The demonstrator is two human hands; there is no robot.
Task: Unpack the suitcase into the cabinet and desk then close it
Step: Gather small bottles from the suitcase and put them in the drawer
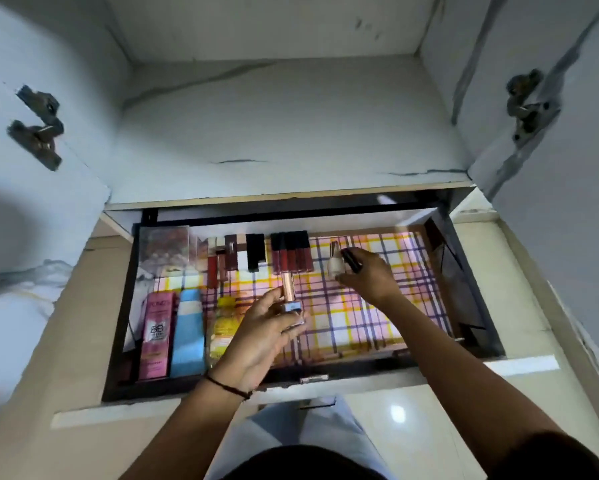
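Over the open drawer the right hand pinches a dark tube by a pale bottle beside the far row of glosses, the left hand grips a rose-capped bottle nearer; best lay each snug against that row, one at a time
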